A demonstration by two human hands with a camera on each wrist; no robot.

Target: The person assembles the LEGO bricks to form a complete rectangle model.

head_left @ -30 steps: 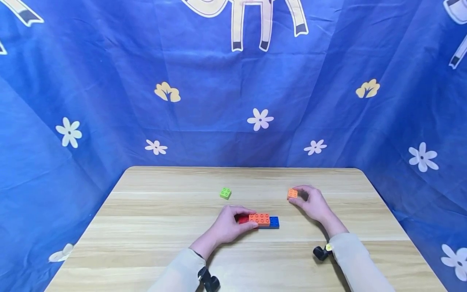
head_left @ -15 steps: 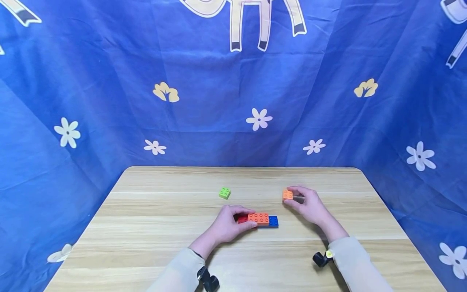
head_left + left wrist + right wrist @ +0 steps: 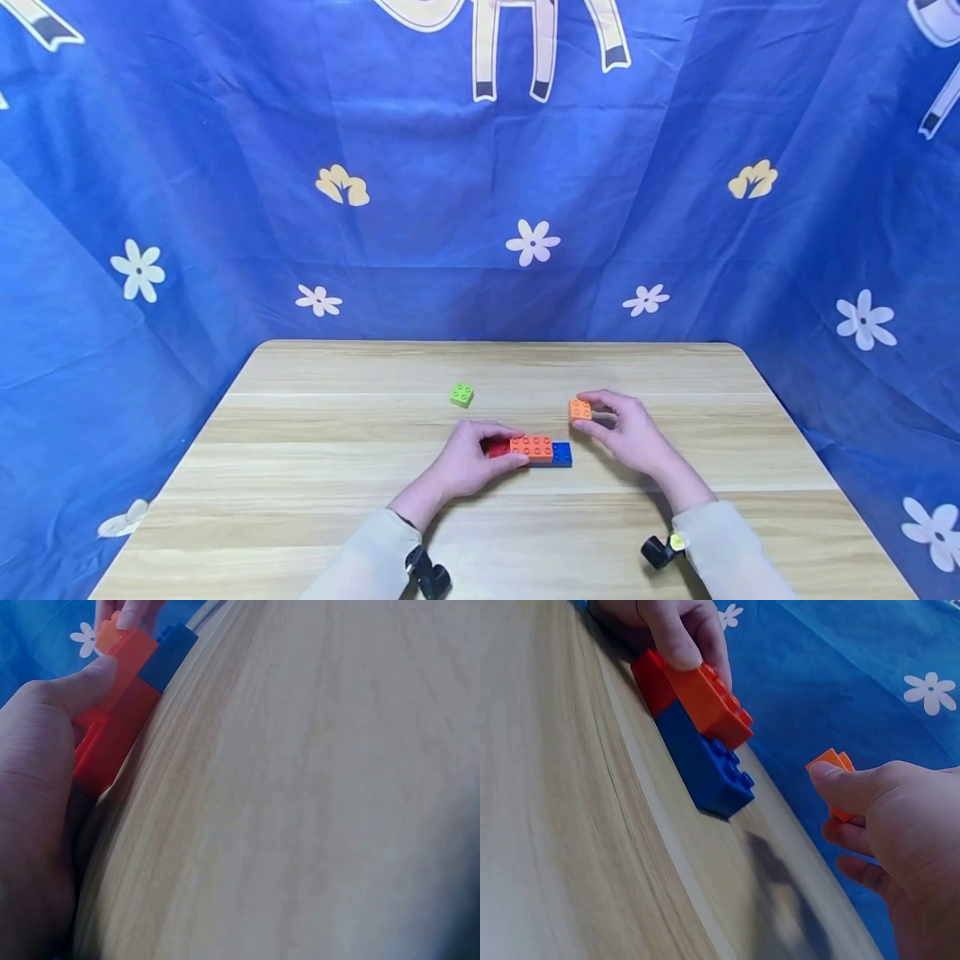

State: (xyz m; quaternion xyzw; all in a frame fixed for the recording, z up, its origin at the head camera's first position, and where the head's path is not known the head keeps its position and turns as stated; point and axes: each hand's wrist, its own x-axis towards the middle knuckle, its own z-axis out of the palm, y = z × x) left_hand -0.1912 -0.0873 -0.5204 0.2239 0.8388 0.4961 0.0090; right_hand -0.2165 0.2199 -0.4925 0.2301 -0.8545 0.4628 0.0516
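- We see the left hand (image 3: 461, 462) gripping the long orange brick (image 3: 531, 449), fingers and thumb closed on it; it bridges a red brick (image 3: 651, 684) and a blue brick (image 3: 697, 761), mid-counter (image 3: 337, 417).
- The right hand (image 3: 630, 435) pinches the small orange brick (image 3: 580, 410) above the counter.
- A green brick (image 3: 462, 395) lies nearest the far edge.
- Any stud lettering is too small for us.

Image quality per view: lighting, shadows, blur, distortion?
Head: fairly even light, studs legible on the small orange brick, soft shadow beside the right forearm; left wrist: dim, tabletop grain soft, its edge looks bowed, dark blurred patch lower right, cause unclear; right wrist: dark shadow below the blue brick.
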